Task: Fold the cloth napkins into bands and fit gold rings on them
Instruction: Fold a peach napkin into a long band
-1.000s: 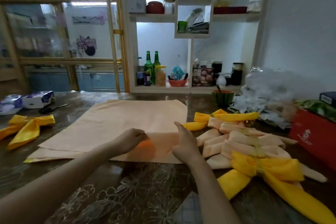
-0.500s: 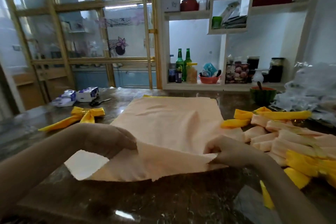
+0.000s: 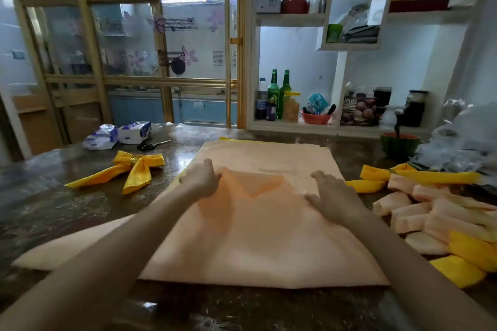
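We have the peach napkin (image 3: 255,244) spread over the middle of the table (image 3: 67,209), its near fold lying close to the near edge. Part of it is doubled over towards the far edge, and a loose flap stands up from the cloth between our hands, the light showing orange through it. Our left hand (image 3: 201,180) holds this flap at its left end, fingers curled in and thumb up. Our right hand (image 3: 330,196) lies palm down on the cloth towards the right side, thumb spread. We cannot tell whether it is pinching the cloth under it or only pressing on it. More peach cloth (image 3: 67,250) sticks out from beneath on the left, and a strip of yellow (image 3: 228,139) shows at the far edge of the napkin.

Towards the left edge lies a yellow napkin (image 3: 134,174) shaped into a bow, with a gold ring (image 3: 135,161) around its middle. Along the right edge we see a pile of folded napkins (image 3: 430,212), peach and yellow, touching one another.

Near the far left corner there are two tissue packs (image 3: 118,134) and, just beside them, scissors (image 3: 152,145). A green bowl (image 3: 399,144) stands near the far right corner, next to crumpled clear plastic (image 3: 462,142). Beyond the far edge, a white shelf (image 3: 295,126) carries two green bottles (image 3: 278,94) and jars.
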{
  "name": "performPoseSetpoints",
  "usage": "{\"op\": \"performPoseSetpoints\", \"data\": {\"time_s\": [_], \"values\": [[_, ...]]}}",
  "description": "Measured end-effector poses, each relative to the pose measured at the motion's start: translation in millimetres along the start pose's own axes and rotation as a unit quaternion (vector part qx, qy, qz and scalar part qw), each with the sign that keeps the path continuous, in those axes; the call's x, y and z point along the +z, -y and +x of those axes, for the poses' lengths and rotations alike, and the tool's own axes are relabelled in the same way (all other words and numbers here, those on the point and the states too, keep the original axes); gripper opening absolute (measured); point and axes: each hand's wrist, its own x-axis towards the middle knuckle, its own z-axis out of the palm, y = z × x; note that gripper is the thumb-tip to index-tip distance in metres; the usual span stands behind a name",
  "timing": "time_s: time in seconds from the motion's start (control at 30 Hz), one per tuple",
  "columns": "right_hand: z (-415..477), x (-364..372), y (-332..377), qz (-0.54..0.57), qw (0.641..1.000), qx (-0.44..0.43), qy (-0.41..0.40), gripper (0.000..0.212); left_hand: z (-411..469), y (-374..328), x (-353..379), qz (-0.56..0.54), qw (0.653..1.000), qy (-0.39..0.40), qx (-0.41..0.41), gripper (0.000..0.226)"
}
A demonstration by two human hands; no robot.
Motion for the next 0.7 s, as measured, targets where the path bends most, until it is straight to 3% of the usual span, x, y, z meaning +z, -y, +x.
{"op": "performPoseSetpoints", "data": {"time_s": [0.07,0.17,0.3,0.4,0.53,0.7], "values": [[-10,10,5,0.015,0.999,-0.037,0.001,0.052,-18,-4,8,0.065,0.998,-0.004,0.016,0.049],[-53,7,6,0.111,0.979,-0.135,0.105,0.051,-55,2,26,0.036,0.992,0.057,0.110,0.056],[-91,14,-13,0.057,0.961,-0.166,0.213,0.058,-93,16,48,0.048,0.975,0.160,0.144,0.064],[-97,19,-22,-0.010,0.984,-0.127,0.127,0.059,-96,30,55,0.073,0.976,0.168,0.115,0.066],[-92,21,-37,-0.116,0.984,-0.135,-0.008,0.041,-95,43,56,0.087,0.984,0.149,0.054,0.067],[-95,8,-36,-0.220,0.965,-0.143,-0.023,0.035,-99,52,51,0.089,0.985,0.149,0.008,0.069]]}}
